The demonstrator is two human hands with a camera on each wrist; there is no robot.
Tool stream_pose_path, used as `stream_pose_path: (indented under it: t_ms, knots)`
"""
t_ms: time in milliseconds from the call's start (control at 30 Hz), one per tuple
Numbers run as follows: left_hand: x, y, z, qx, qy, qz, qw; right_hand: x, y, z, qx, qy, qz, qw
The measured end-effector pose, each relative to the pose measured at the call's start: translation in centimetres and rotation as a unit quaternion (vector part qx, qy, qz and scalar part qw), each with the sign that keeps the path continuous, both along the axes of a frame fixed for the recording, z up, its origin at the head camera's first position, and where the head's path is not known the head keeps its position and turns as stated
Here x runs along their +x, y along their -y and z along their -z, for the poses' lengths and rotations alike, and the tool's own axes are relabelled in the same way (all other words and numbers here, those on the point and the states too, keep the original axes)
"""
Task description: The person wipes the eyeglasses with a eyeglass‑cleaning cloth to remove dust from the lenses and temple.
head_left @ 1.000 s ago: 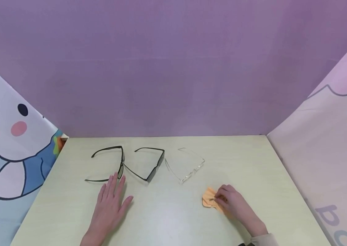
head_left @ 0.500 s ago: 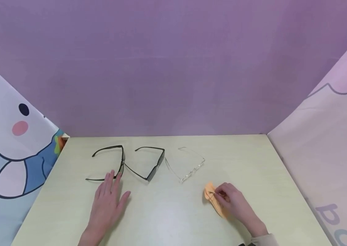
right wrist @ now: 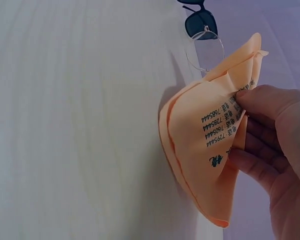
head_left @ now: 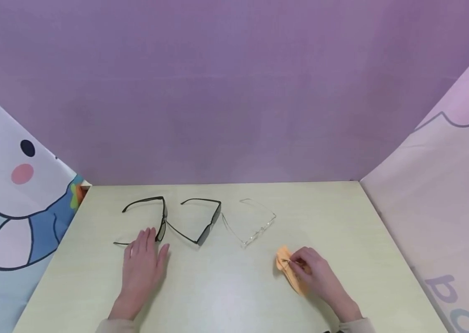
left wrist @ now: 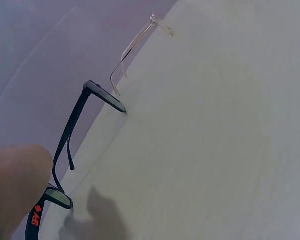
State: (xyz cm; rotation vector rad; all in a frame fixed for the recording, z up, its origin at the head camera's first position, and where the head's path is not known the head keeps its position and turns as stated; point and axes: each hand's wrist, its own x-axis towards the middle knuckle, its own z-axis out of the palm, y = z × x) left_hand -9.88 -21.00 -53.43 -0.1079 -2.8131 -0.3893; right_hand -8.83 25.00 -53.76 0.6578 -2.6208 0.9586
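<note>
My right hand (head_left: 317,274) pinches a folded orange cleaning cloth (right wrist: 200,135) between thumb and fingers. Dark printed characters and phone numbers show on it in the right wrist view. In the head view, my left hand (head_left: 140,266) lies flat with straight fingers across the near temple of the leftmost black-framed glasses (head_left: 161,229), hiding part of that temple. Red marking shows on their temple (left wrist: 36,216) in the left wrist view. Beside them are black sunglasses (head_left: 204,235) with dark lenses, then thin wire-rimmed glasses (head_left: 255,237). All three pairs have their temples spread.
The pale wooden table (head_left: 226,296) carries the glasses in a row across its left and middle. A purple backdrop (head_left: 226,92) rises behind its far edge. Printed cartoon cloths hang at the left (head_left: 9,208) and right (head_left: 446,194).
The orange cloth has been drawn up into a narrower fold in my right hand. My left hand has shifted slightly left, its fingertips moving off the near lens onto the temple.
</note>
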Motion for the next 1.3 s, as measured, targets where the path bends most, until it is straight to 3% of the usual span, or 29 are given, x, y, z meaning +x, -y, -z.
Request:
stream_pose_path:
  t_ms: [200,333,533,733,800,1033,1200,1300]
  knots:
    - [-1.3,0.1,-0.2,-0.005,-0.050,-0.007,0.9987,0.0,0.0,0.1,-0.001,0.001,-0.001,1.000]
    - [-1.8,0.3,-0.3,-0.032,-0.074,-0.010,0.9967,0.1,0.1,0.2,-0.003,0.001,0.002,1.000]
    - [-2.2,0.4,-0.3,-0.046,-0.053,-0.018,0.9974,0.1,0.2,0.1,-0.004,-0.009,-0.010,1.000]
    - [-2.7,0.4,-0.3,-0.044,-0.013,-0.005,0.9989,0.1,0.3,0.4,-0.009,-0.014,-0.016,1.000]
    - [-2.7,0.4,-0.2,-0.045,-0.016,0.000,0.9989,0.2,0.4,0.5,-0.015,-0.016,-0.025,0.999]
    - [-2.2,0.2,-0.5,-0.041,-0.104,0.013,0.9936,0.0,0.9,0.7,-0.028,-0.021,-0.072,0.997]
    - [-1.5,-0.2,-1.8,-0.026,-0.170,0.026,0.9848,0.1,1.1,0.8,-0.031,-0.018,-0.072,0.997]
    - [-0.9,-0.4,-2.8,-0.004,-0.188,0.028,0.9817,0.2,1.3,0.6,-0.027,-0.016,-0.067,0.997]
